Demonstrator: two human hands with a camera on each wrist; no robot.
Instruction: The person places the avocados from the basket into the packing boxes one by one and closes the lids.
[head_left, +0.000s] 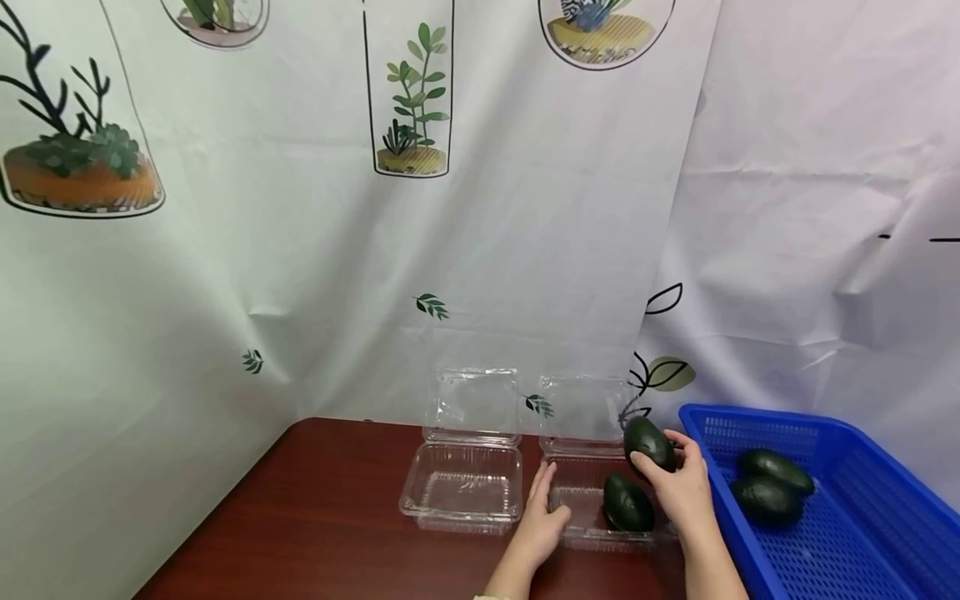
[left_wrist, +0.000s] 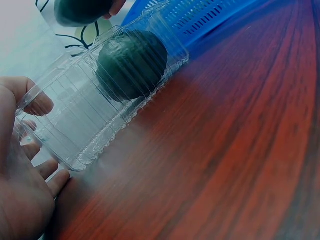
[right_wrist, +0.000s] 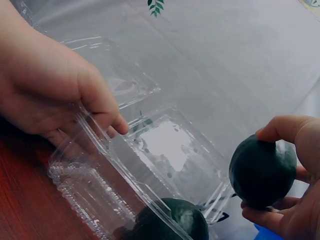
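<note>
My right hand [head_left: 686, 483] grips a dark green avocado [head_left: 649, 443] between thumb and fingers, above the right end of a clear plastic clamshell box [head_left: 577, 500]. In the right wrist view the held avocado [right_wrist: 262, 171] shows from the side. Inside the box, at its right part, lies another avocado [head_left: 628, 503]. At the box's left end, my left hand [head_left: 538, 525] holds the wall, thumb over the rim and fingers along the outside. The left wrist view shows its thumb [left_wrist: 39, 104] at the rim. The box's lid [head_left: 585, 408] stands open at the back.
A second clear clamshell box [head_left: 465, 492], lid up, stands to the left on the red-brown table [head_left: 300, 517]. On the right is a blue plastic basket [head_left: 847, 550] with two avocados [head_left: 772, 486] in it. A printed white curtain [head_left: 487, 250] hangs behind.
</note>
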